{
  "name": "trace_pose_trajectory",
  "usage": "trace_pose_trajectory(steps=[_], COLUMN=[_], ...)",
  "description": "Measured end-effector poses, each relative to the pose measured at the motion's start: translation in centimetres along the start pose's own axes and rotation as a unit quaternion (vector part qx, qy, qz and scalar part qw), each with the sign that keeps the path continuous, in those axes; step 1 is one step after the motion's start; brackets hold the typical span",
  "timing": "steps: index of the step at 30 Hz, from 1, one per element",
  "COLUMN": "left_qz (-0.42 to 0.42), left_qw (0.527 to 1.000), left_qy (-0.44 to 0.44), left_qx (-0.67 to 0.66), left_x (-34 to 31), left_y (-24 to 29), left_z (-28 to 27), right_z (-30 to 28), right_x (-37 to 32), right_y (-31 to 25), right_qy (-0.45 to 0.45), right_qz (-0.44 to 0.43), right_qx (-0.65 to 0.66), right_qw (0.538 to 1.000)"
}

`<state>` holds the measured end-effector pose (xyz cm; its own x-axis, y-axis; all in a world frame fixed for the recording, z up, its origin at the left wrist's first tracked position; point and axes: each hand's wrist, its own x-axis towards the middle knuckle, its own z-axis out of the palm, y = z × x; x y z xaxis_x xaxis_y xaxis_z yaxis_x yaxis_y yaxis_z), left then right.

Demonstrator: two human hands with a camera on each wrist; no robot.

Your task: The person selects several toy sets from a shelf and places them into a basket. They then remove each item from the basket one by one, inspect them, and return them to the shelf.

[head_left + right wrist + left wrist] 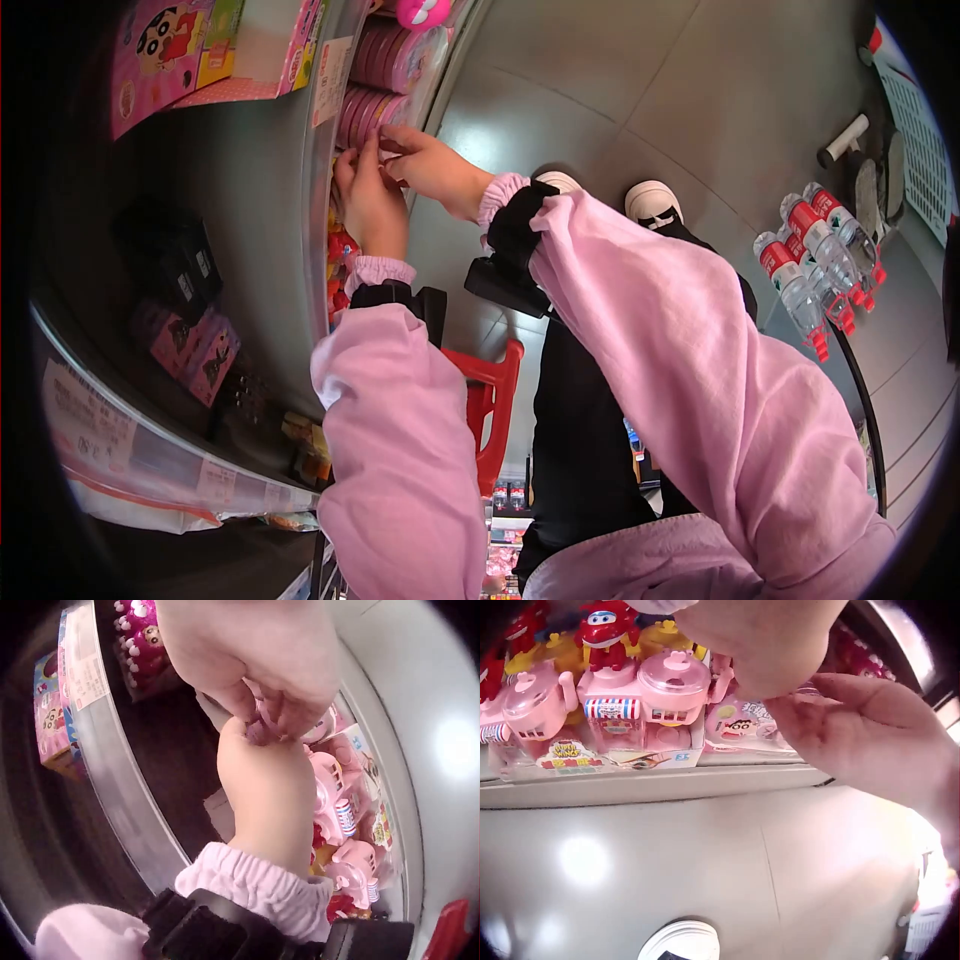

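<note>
My left hand (377, 208) and right hand (435, 170) meet at the shelf edge, close to a stack of pink round packs (368, 115). In the right wrist view, the right hand (255, 652) bends its fingers around a small pinkish piece (261, 733) of a pack. Just below it is the left hand (266, 780), its fingertips hidden behind the right hand. The left wrist view shows a pink pack with a cartoon face (739, 726) right under the hands. Beside it stand pink toy pots (676, 682) with red figures (606, 634) on top.
A second stack of pink round packs (400, 58) sits farther along the shelf. Boxes (165, 50) with a cartoon print stand on the shelf above. A red plastic frame (490, 400) is near my legs. Bottles with red caps (815, 250) are to the right.
</note>
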<state>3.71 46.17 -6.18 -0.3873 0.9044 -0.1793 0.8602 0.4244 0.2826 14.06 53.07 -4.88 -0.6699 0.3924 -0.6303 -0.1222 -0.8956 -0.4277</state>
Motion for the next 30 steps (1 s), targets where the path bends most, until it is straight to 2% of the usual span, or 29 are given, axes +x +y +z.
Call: trace_pose_trajectory(steps=[2,5,8,11,14,16,18,20,24,26,30], left_qz=[-0.003,-0.017,-0.059,-0.014,-0.039,-0.074,-0.151,-0.141,-0.142,-0.136,-0.138], left_qw=[1.000,0.999,0.996,0.999,0.995,0.982,0.949,0.943,0.924,0.908,0.904], left_qy=[-0.005,-0.045,-0.066,-0.029,0.001,-0.005,-0.013,0.018,-0.050,-0.063,0.004], left_qx=[-0.003,-0.013,0.012,-0.014,-0.090,-0.172,-0.278,-0.301,-0.350,-0.392,-0.406], left_x=[0.2,0.3,-0.3,-2.8,-6.4,-9.4,-12.1,-15.2,-19.0,-20.7,-23.8], left_y=[-0.2,-0.2,2.4,3.9,7.5,10.1,12.9,15.3,20.1,21.7,23.0], left_z=[0.2,-0.5,-2.4,-2.9,-4.9,-6.9,-8.9,-10.5,-17.3,-20.4,-26.3], right_z=[0.2,0.7,1.1,0.3,-0.3,0.1,1.0,1.2,1.9,2.7,6.8], right_x=[0.4,-1.1,-3.9,-5.4,-9.2,-12.2,-15.7,-19.8,-26.8,-30.3,-35.7], right_y=[0.2,-1.1,-2.7,-1.2,-3.2,-4.3,-5.9,-7.7,-9.7,-11.2,-13.6], right_qy=[-0.001,0.028,0.066,0.158,0.149,0.158,0.162,0.146,0.129,0.093,0.029], right_qz=[-0.010,0.030,0.052,-0.027,0.056,0.066,0.077,0.086,0.102,0.098,0.109], right_qx=[-0.030,-0.028,-0.052,-0.091,-0.094,-0.081,-0.050,-0.034,-0.051,-0.083,-0.151], right_qw=[0.999,0.999,0.995,0.983,0.983,0.982,0.982,0.985,0.985,0.987,0.982])
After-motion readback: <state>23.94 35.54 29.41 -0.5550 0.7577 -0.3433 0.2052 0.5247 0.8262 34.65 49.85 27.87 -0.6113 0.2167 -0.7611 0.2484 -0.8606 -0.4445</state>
